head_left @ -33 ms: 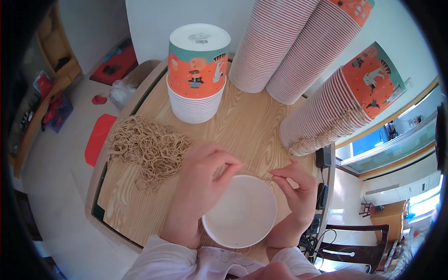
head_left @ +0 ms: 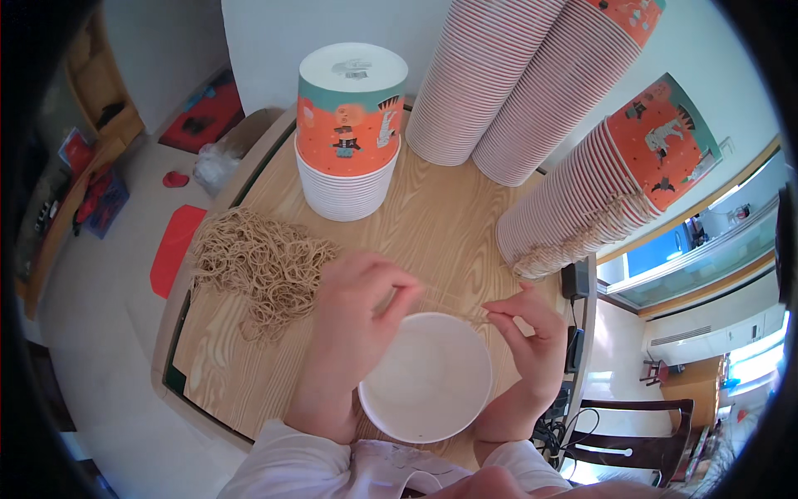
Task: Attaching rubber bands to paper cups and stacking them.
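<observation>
My left hand [head_left: 362, 303] is closed in a pinch above the left rim of a white paper bucket [head_left: 428, 378], which stands upright with its mouth toward me. Fingertips of my right hand [head_left: 528, 328] pinch a thin tan cord [head_left: 453, 298] at the bucket's far right rim. The cord stretches between both hands, across the bucket's far side. Left of my left hand lies a tangled heap of tan cord [head_left: 262, 266]. The bucket looks empty inside.
An upside-down stack of orange and green printed paper buckets [head_left: 349, 133] stands beyond the heap. Tall bucket stacks [head_left: 490, 75] rise at the back. Another stack [head_left: 582, 191] at the right has tan strands along its side. Black adapters [head_left: 575, 281] sit by the wooden table's [head_left: 449, 224] right edge.
My left hand has shifted slightly left, away from my right hand, and the cord between them shows more plainly. My right hand has barely moved.
</observation>
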A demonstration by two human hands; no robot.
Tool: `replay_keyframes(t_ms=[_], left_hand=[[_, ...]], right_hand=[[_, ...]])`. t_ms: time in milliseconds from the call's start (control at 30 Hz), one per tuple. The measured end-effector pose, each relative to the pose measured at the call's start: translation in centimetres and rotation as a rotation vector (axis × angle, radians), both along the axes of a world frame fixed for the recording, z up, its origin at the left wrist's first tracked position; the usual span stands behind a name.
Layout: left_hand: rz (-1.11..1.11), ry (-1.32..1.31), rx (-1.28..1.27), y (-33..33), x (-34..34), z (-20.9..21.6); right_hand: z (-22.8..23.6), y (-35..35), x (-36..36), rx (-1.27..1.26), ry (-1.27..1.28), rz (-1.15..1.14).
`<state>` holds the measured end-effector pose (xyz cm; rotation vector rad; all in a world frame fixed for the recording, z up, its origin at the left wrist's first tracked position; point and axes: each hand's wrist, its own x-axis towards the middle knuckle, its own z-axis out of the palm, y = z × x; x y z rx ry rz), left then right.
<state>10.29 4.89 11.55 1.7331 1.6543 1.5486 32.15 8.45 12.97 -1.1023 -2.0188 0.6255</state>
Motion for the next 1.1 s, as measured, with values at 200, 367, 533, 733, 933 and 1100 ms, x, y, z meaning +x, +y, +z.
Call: replay_keyframes(t_ms=[200,367,533,733,933,1100], left_hand=[[0.324,-0.019,0.076,0.2,-0.7,0.1],[0.289,0.077,-0.009,-0.3,-0.8,0.4],[-0.469,-0.065,-0.027,-1.7,1.8,3.0],[-0.502,-0.189,-0.339,-1.9,2.3,2.1],[-0.003,-0.206,-0.704,-1.9,-2.3,2.3],[0.157,0.343,-0.104,-3.0,-1.0,2.5]], right_hand=[[0.2,0.3,1.4,0.114,0.037,-0.123],[0.0,0.3,0.7,0.150,0.062,-0.128],[0.6,-0.9,-1.8,0.209,-0.016,0.068],[0.9,-1.4,-2.3,0.175,-0.006,0.096],[0.9,-0.6,0.0,0.256,0.024,-0.101],[0.7,-0.7,-0.5,0.269,-0.038,-0.039]])
